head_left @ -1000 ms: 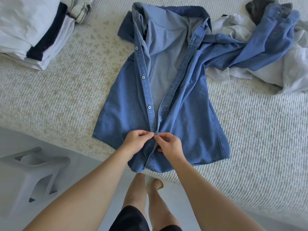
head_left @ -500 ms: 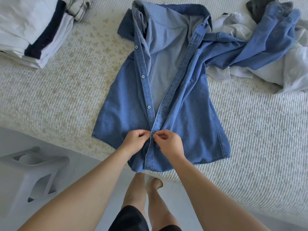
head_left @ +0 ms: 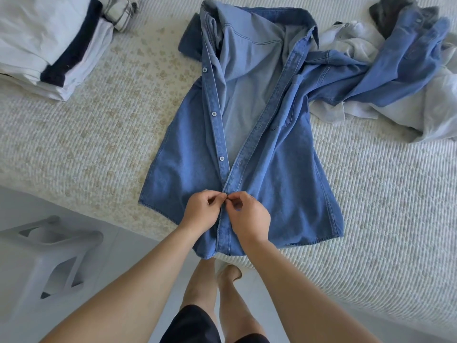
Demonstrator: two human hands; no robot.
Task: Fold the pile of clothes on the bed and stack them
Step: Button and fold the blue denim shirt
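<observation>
Two hands, the left hand [head_left: 201, 212] and the right hand [head_left: 249, 216], meet at the front placket of the blue denim button-up shirt [head_left: 272, 174], which lies face up at the near edge of the cream woven bed [head_left: 371, 194] with its hem hanging over; the fingers of each pinch one placket edge near a lower button. The denim looks soft but fairly heavy, holding creases rather than slipping, so shoulders, side seams and hem seem the best holds for folding.

One denim shirt [head_left: 272, 174] is spread on one bed [head_left: 86, 144], with three buttons [head_left: 221, 158] seen along its placket. One stack of folded clothes [head_left: 49, 45], one unfolded heap [head_left: 408, 70] and one white stool [head_left: 47, 263] are counted. Two hands are seen, left hand [head_left: 202, 211] and right hand [head_left: 249, 216].
</observation>
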